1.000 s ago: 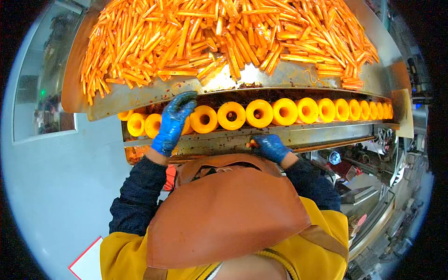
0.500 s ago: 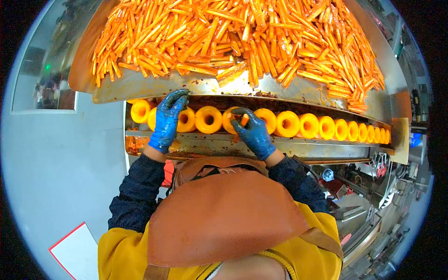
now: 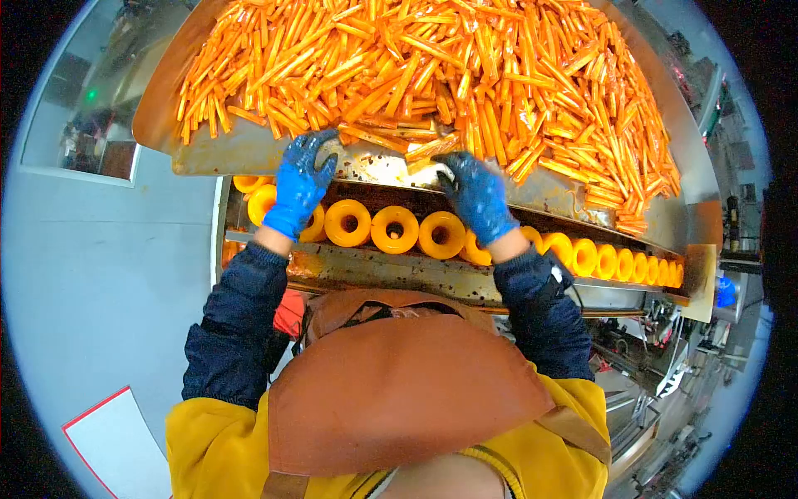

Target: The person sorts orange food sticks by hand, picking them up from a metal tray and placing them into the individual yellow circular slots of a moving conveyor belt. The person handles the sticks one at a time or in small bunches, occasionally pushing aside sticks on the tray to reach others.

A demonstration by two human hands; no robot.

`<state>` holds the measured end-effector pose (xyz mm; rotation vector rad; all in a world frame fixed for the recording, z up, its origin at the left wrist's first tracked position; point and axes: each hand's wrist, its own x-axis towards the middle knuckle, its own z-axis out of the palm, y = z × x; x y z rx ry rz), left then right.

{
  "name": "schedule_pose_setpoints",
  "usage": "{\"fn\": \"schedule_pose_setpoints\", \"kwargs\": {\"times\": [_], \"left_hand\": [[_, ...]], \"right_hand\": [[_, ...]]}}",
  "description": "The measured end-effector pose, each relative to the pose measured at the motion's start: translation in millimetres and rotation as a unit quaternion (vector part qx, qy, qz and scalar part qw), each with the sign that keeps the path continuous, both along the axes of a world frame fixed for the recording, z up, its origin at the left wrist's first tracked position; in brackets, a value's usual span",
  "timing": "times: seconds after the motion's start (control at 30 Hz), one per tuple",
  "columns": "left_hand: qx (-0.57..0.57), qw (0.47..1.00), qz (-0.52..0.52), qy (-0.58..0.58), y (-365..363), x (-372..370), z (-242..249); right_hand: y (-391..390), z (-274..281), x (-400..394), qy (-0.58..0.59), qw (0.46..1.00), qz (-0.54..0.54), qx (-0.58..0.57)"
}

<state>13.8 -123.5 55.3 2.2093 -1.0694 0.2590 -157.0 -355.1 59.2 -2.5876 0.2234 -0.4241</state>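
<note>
We had one metal tray [image 3: 224,158] before us, heaped with orange sticks [image 3: 465,66] too overlapped to count. Along its near side ran a single row of yellow rings [image 3: 379,231]: three whole between our two hands, two more partly covered, two left of the left hand [image 3: 301,185], and at least eight past the right arm [image 3: 544,299]. Blue-gloved, our left hand was half spread at the tray's near edge, thumb parted from the fingers. Our right hand [image 3: 479,198] bent beside the heap; we could not tell whether it pinched a stick.
</note>
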Motion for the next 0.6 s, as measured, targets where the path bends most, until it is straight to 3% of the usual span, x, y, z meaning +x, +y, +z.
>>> {"fn": "schedule_pose_setpoints", "kwargs": {"times": [0.07,0.1,0.17,0.23,0.3,0.37,0.43,0.47,0.5,0.57,0.6], "left_hand": [[0.002,1.0,0.02,-0.013,-2,21,-16],[0.007,0.999,0.038,-0.026,-3,30,-25],[0.006,0.999,0.047,-0.017,-4,40,-34],[-0.001,0.999,0.036,-0.028,-1,43,-35],[-0.007,0.999,0.041,-0.03,-1,42,-34],[-0.008,0.998,0.042,-0.046,-1,39,-32],[0.005,0.998,0.049,-0.042,-1,40,-35],[0.007,0.998,0.054,-0.04,-1,39,-32],[0.009,0.997,0.059,-0.04,-1,38,-31],[0.022,0.997,0.07,-0.017,1,39,-33],[0.017,0.997,0.068,-0.017,1,39,-34]], "right_hand": [[-22,-8,27,-0.018,0.991,0.008,-0.129],[-30,-20,39,-0.018,0.991,0.008,-0.132],[-38,-36,56,0.063,0.974,0.107,-0.191],[-34,-22,59,0.078,0.972,0.116,-0.189],[-27,-13,47,-0.072,0.987,0.104,-0.097],[-4,12,31,-0.08,0.993,0.081,-0.035],[15,17,14,-0.036,0.987,-0.017,0.155],[28,9,6,-0.028,0.935,-0.031,0.352],[41,-4,0,-0.018,0.844,-0.046,0.534],[62,-41,-12,0.022,0.817,-0.067,0.572],[66,-38,-16,0.046,0.859,-0.031,0.509]]}}
